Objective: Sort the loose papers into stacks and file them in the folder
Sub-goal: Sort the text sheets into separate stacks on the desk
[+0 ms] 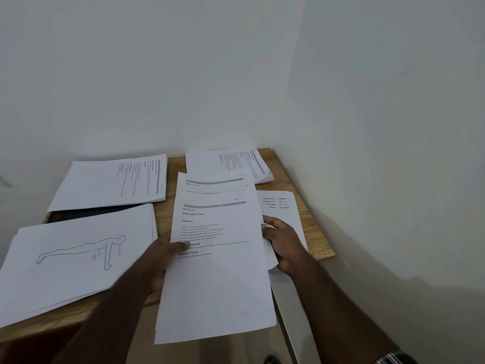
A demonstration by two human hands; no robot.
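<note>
- Head view showed my left hand (160,256) pinching the held sheaf (215,258) at its left edge, thumb on top, fingers hidden beneath.
- My right hand (282,243) gripped the sheaf's right edge, fingers curled round it; I judged the two-sided hold kept the fanned pages spread so their headings could be read for sorting.
- Three stacks lay on the desk (319,232): the text stack (112,182) at the far left, another text stack (228,164) in the far right corner, the push-up drawing stack (76,256) along the near left edge.
- A single form sheet (283,206) lay by the right edge, under my right hand.
- A dark thing (99,211) showed between the left stacks; it was possibly the folder, though I could not tell, nor what it held.
</note>
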